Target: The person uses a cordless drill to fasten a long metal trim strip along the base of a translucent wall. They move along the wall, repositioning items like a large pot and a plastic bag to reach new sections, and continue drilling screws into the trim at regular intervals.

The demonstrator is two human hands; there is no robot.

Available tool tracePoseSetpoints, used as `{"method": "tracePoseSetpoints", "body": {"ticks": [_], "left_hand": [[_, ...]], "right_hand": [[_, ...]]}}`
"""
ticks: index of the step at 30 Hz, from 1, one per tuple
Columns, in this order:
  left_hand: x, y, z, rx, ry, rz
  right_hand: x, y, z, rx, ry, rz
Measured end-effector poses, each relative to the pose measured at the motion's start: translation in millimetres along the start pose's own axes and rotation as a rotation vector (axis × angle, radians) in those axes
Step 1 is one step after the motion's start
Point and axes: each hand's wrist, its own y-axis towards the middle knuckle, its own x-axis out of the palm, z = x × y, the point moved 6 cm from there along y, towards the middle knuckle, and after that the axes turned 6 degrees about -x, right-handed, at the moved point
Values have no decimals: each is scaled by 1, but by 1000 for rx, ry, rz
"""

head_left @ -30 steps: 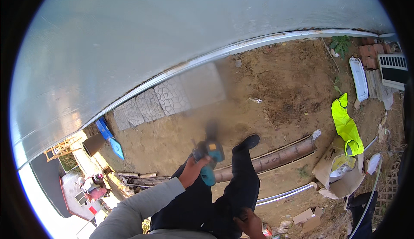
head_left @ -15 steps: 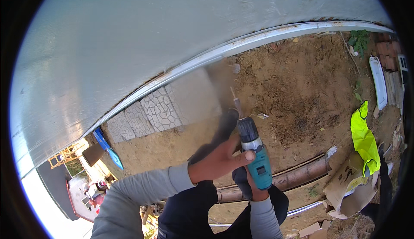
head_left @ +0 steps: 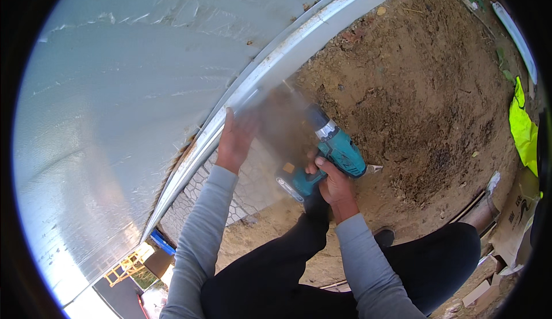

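Note:
My right hand [head_left: 333, 184] grips the handle of a teal and black cordless drill [head_left: 342, 152], its blurred bit pointing up toward the white metal rail [head_left: 292, 43] along the base of the grey wall [head_left: 109, 83]. My left hand [head_left: 234, 138] reaches to that rail, fingers stretched and resting at or very near it; its fingertips are hazy. A blurred patch in mid-view hides the drill's tip and part of the ground. Below the rail lie grey patterned paving slabs [head_left: 215, 198], partly behind my left forearm.
Brown soil [head_left: 420, 106] lies around my bent legs in dark trousers. At the right are a yellow high-visibility garment [head_left: 523, 129], a white plastic tray [head_left: 514, 37], a pipe [head_left: 480, 212] and cardboard [head_left: 512, 227]. A blue object [head_left: 162, 241] and yellow frame [head_left: 123, 264] are at lower left.
My left hand has left the drill and moved up to the rail. My right hand now holds the drill by its handle. The view has turned and come closer to the wall's base.

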Motion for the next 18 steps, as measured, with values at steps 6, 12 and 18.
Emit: {"method": "tracePoseSetpoints", "body": {"ticks": [6, 12, 18], "left_hand": [[-7, 12, -5, 143, 93, 135], [-15, 16, -7, 165, 125, 202], [-23, 19, -2, 233, 77, 293]], "right_hand": [[6, -25, 62, 67, 118, -14], [19, -8, 86, 47, 128, -55], [15, -4, 89, 25, 72, -67]]}}
